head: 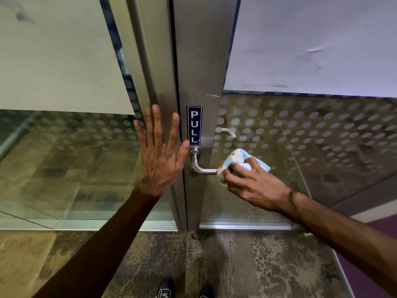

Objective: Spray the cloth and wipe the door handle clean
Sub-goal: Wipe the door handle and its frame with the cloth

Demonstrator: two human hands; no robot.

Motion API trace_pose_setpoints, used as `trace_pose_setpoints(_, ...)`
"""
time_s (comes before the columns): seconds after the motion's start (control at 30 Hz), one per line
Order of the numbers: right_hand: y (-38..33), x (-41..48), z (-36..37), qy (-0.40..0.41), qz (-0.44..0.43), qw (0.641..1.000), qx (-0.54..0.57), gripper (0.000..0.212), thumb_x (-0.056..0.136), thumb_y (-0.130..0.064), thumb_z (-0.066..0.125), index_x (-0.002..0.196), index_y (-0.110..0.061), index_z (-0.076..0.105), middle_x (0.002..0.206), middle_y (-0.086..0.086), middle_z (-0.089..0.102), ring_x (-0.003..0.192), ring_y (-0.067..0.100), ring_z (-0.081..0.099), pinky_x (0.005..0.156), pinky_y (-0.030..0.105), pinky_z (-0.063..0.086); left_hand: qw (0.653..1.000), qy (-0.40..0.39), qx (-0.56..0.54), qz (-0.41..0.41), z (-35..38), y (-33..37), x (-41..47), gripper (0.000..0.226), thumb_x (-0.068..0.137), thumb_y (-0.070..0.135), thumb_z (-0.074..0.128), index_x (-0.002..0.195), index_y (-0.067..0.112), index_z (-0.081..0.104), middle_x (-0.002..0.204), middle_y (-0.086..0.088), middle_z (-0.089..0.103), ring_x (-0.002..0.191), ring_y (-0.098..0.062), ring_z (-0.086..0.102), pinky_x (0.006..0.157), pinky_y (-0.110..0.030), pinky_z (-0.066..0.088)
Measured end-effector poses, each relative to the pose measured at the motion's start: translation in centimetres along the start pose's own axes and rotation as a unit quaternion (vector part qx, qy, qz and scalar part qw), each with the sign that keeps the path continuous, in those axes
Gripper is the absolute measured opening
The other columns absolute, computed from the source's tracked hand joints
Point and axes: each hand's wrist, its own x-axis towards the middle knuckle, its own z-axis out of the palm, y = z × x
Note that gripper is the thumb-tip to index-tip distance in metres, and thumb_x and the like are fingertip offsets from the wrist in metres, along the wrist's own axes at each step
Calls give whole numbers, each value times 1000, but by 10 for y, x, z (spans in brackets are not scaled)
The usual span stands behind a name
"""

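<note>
A dark blue sign [194, 125] reading PULL is fixed upright on the metal door frame [202, 61]. Glass panels [300, 136] dotted with pale circles are seen on both sides. Two dark shoes [165, 287] are planted on the mottled floor [247, 265].

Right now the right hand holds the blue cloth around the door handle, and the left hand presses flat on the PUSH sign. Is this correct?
One detail is wrong. In the head view the sign reads PULL, and the left hand lies flat on the frame beside it, not on it; only the thumb tip reaches its lower corner. The right hand does hold the blue cloth around the door handle.
</note>
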Motion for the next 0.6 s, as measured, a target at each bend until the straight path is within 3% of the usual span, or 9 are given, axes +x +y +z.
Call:
trace_pose_setpoints(0.13,4,-10,2,9,8,1000,2,29,94,-1,43,113,-4,65,131,19,52,113,39,59,79,59,51,1000,-6,4,-5,0,-2,1,73,112,52,31,165,31,-14,171,-1,-32,161,-25,-19,129,-58,-6)
trace_pose_setpoints(0.27,4,-23,-1,37,43,998,25,20,92,-5,65,112,-8,66,128,17,59,109,37,61,76,55,52,1000,-2,2,-1,0,0,2,73,112,53,32,165,32,-14,171,-1,-33,161,-24,-20,129,-58,-7)
trace_pose_setpoints(0.37,-4,-31,-11,62,111,989,77,38,78,-2,74,115,-12,71,122,17,65,104,38,66,72,50,54,1000,5,-9,3,1,1,2,73,112,52,32,165,32,-15,171,0,-33,161,-24,-21,129,-57,-8)
trace_pose_setpoints(0.43,-11,-40,-16,81,211,963,147,61,62,5,82,119,-12,74,118,20,67,99,40,68,71,46,55,1000,9,-15,2,1,2,3,73,112,52,32,165,33,-14,171,1,-33,161,-24,-21,129,-57,-8)
trace_pose_setpoints(0.5,-18,-52,-19,140,333,892,272,68,65,5,84,130,-12,69,122,18,63,101,37,65,79,40,53,1000,8,-15,2,2,3,4,73,112,53,32,165,33,-15,170,2,-34,160,-22,-23,129,-56,-8)
trace_pose_setpoints(0.6,-25,-68,-18,248,488,694,469,65,81,-14,82,142,-17,60,128,0,61,113,13,63,93,25,49,1000,7,-21,2,1,6,5,73,112,53,31,165,34,-15,170,3,-34,160,-21,-23,129,-57,-7)
